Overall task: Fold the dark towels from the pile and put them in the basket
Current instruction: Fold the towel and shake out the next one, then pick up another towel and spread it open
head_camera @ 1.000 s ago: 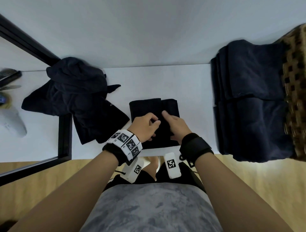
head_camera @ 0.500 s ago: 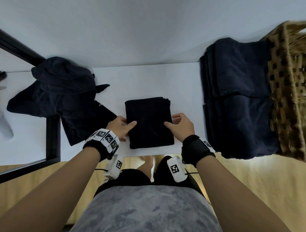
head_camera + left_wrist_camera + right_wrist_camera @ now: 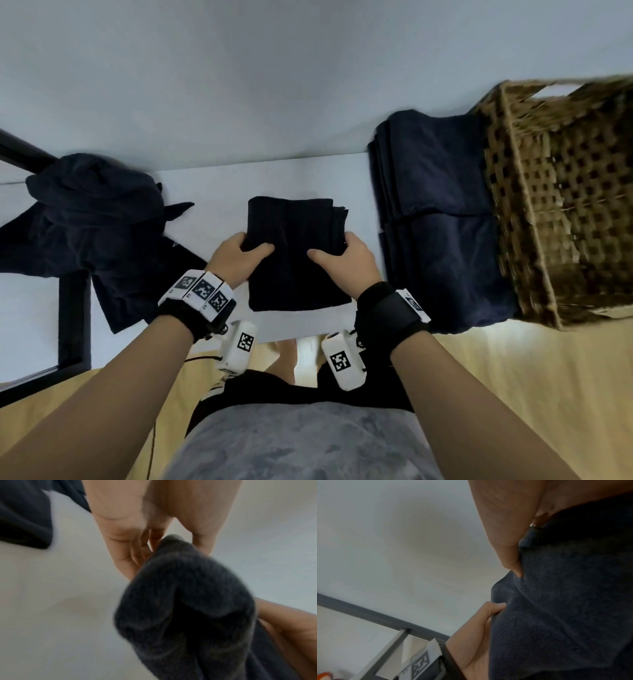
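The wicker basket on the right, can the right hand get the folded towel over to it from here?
Probably yes. The right hand grips the folded towel with the left hand; only the low stack of folded towels lies before the basket.

White worktop point(image 3: 212, 192) against a plain pale wall point(image 3: 274, 68); black frame point(image 3: 73, 315) at left; light wood floor point(image 3: 513, 394) below.

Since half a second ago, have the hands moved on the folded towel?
Yes. Against the folded towel, the left hand and right hand have shifted from its near half up to its middle, and now grip its side edges, thumbs on top.
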Available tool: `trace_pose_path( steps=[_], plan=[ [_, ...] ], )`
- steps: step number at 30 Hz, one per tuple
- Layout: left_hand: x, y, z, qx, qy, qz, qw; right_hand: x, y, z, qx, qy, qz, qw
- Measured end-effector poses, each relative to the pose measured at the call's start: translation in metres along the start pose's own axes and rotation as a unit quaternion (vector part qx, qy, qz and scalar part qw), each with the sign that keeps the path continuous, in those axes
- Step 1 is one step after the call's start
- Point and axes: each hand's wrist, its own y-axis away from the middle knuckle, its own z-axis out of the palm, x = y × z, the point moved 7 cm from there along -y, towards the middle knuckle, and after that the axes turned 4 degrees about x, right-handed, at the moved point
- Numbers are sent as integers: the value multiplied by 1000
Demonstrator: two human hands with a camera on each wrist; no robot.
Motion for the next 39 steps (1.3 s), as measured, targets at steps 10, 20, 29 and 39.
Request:
trace_pose_path(
  steps=[10,20,29,39],
  plan=[
    [191,15,95,-32,142,142,979,-82,-23,-217,189,17,-133,973],
    [242,-20,185,-43,23,178,983,-74,-75,-264,184,215,-150,947],
    [239,-17,187,68,-202,255,943,-55,-90,-220,18,288,-107,951],
    [223,-2,127,33,-106,225,968,-100,-52,-213,112,250,-118,955]
  ],
)
